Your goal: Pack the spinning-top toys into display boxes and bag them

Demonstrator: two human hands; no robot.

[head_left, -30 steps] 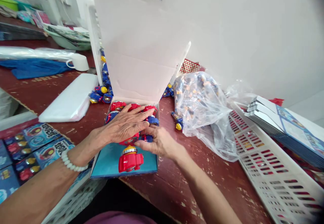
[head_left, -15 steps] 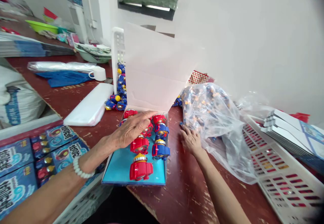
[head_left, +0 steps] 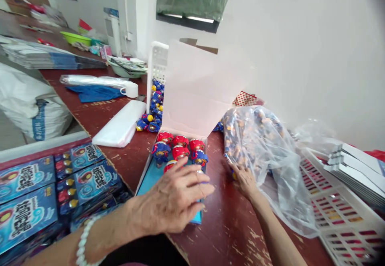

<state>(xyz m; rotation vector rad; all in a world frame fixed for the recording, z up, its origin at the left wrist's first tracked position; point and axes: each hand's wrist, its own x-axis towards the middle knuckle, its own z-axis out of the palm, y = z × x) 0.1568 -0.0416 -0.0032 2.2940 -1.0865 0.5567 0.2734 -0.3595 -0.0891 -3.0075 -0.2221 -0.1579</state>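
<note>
An open box (head_left: 146, 176) with a blue inside and a raised white lid (head_left: 195, 85) stands before me. Red toy figures (head_left: 181, 152) and blue toy figures (head_left: 199, 157) stand in rows toward its back. My left hand (head_left: 176, 198) hovers over the box's front part, fingers stretched out and apart, hiding some figures. At the mouth of a clear plastic bag (head_left: 258, 134) full of blue-and-yellow figures, my right hand (head_left: 245, 180) curls over a small blue-and-yellow toy figure (head_left: 234, 174), mostly hidden under its fingers.
Printed blue boxes (head_left: 27, 178) fill a crate at the left. A white perforated basket (head_left: 337, 214) stands right, near stacked cardboard (head_left: 357, 166). Behind the lid, a white crate (head_left: 158, 59) holds blue figures. A pile of plastic sleeves (head_left: 122, 123) and a mug (head_left: 131, 89) lie left.
My left hand has drawn back from the box's rear toward its front. The figures inside now stand in closer rows at the back. The view has turned slightly left.
</note>
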